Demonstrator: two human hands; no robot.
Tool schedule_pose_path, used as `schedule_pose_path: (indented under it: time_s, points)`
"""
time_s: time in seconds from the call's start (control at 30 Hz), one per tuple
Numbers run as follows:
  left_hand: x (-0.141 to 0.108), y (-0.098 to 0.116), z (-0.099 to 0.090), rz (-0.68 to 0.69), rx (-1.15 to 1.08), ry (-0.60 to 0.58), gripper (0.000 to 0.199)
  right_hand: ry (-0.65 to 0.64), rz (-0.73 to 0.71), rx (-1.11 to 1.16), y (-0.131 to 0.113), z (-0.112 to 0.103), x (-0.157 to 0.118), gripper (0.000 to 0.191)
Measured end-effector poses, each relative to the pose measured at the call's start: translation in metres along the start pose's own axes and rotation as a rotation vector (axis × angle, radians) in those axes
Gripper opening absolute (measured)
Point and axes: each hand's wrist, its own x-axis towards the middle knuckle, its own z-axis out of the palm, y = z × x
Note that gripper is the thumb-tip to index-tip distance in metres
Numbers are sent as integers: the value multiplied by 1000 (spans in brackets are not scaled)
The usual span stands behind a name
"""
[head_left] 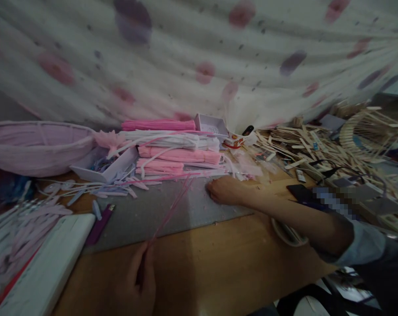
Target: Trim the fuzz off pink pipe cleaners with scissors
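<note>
My left hand (141, 278), low in the view and blurred, pinches the near end of some thin pink stems (172, 206) that slant up and away over a grey mat (120, 228). My right hand (223, 189) rests at the mat's far right part with its fingers curled; whatever they hold is hidden. Just beyond it lie bundles of pink fuzzy stems (182, 155) and white ones (172, 139). A purple strip (100, 224) lies at the mat's left edge.
At the left are a pink basket (41, 149), an open box (103, 164) and a white slab (54, 263). A patterned cup (235, 140) stands behind the right hand. Wooden sticks (298, 140) pile up at the right, before a spotted curtain.
</note>
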Motion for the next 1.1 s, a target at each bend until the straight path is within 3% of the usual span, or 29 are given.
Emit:
schedule_pose_path:
  time_s: [0.27,0.37,0.47,0.6,0.7,0.9,1.0,1.1]
  points:
    - [-2,-3,1,75,0,59,24,-26,24,41,13,-2,3,28]
    - [4,-1,0,193,-1,130,25,-27,47,55,18,3,3,29]
    - [9,-1,4,293,24,66,31,-18,74,72,18,9,4,30]
    - [6,-3,18,78,137,-96,40,2,117,107,17,16,7,31]
    - [4,-2,25,-57,26,-119,40,23,168,128,26,18,5,31]
    - [14,17,19,-121,-162,-127,36,61,176,140,48,9,-19,28]
    - [18,28,12,-148,-166,-165,37,87,88,141,36,1,-17,27]
    - [15,31,2,-164,-140,-191,29,123,-9,134,15,-7,1,27]
